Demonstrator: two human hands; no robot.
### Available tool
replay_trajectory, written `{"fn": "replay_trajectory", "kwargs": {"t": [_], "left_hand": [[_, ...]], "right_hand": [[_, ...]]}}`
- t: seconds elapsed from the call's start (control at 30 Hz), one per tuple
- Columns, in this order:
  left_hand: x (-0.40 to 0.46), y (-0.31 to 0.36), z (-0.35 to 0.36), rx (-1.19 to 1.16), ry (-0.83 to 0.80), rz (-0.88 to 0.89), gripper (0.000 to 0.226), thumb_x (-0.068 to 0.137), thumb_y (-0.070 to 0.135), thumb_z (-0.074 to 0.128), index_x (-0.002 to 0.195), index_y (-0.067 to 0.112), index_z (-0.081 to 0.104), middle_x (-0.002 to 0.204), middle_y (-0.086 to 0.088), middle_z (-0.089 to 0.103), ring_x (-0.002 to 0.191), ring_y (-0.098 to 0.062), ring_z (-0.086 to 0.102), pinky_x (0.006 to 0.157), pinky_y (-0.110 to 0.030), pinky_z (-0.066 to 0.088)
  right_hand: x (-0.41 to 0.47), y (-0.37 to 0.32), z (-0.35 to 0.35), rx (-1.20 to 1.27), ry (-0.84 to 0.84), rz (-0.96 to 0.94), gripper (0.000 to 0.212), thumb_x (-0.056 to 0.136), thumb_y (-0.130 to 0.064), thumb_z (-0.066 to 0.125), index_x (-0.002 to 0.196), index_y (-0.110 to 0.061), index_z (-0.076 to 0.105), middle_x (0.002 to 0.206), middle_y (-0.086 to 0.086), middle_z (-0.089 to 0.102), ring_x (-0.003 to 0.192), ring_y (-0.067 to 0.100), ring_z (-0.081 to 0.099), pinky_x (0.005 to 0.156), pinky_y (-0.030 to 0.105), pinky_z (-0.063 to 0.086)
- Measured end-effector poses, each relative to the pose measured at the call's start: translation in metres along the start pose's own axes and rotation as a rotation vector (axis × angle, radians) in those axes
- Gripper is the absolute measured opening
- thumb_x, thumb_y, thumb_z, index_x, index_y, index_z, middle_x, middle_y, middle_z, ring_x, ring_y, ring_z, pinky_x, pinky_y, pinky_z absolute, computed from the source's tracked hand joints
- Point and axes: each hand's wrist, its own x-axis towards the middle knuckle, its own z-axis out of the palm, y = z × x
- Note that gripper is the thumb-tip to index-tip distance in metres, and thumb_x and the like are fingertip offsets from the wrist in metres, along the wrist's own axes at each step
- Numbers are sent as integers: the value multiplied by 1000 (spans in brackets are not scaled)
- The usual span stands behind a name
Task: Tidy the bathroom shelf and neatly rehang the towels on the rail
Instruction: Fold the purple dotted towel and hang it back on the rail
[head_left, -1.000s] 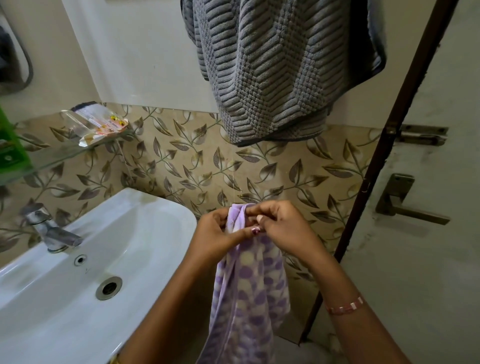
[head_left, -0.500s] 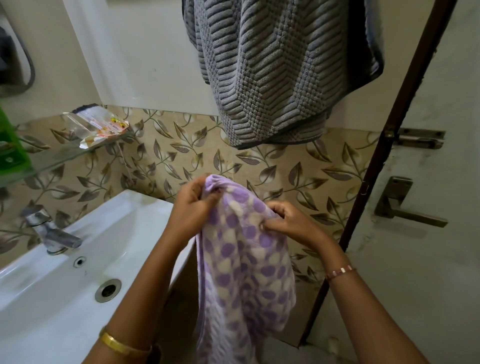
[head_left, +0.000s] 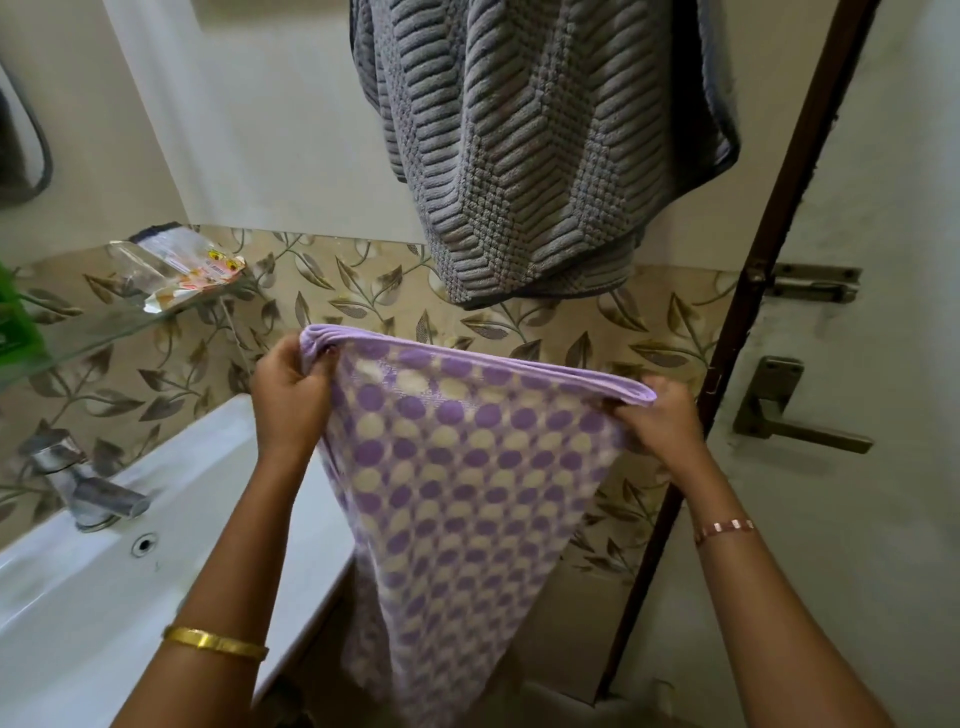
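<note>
Both my arms reach forward, hands apart.
My left hand (head_left: 291, 402) is a closed fist; my right hand (head_left: 657, 423) pinches, fingers curled, bracelets on both wrists.

Soft even daylight, wide-angle edge distortion

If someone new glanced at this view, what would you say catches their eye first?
Most likely the purple dotted towel, stretched out at the centre between the left hand and the right hand, each with a grip on a top corner. Next, the grey ribbed towel hanging bunched above it against the wall, and the white sink at lower left.
</note>
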Motion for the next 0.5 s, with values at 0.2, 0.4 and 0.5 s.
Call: {"fn": "replay_trajectory", "kwargs": {"t": [0.2, 0.4, 0.5], "left_hand": [[0, -26, 9, 16, 31, -254, 20, 87, 9, 52, 101, 0, 64, 87, -13, 63, 82, -18, 50, 67, -28, 39], [5, -1, -34, -1066, -708, -424, 43, 92, -3, 21, 118, -4, 55, 118, -29, 59, 115, -39, 54, 103, -44, 41], [13, 2, -13, -602, -620, -194, 38, 89, 1, 31, 101, 3, 67, 94, -16, 73, 94, -30, 66, 84, -30, 53]], "right_hand": [[4, -22, 12, 470, 138, 86, 19, 70, -9, 76, 86, -5, 68, 72, 1, 67, 55, 1, 63, 52, 16, 52], [3, -44, -34, 1120, -628, 157, 65, 59, -42, 81, 112, -10, 60, 99, 12, 73, 92, 27, 68, 79, 42, 57], [17, -44, -37, 825, -465, 92, 45, 65, -50, 75, 97, -19, 70, 89, 5, 75, 81, 20, 70, 74, 37, 55]]}}
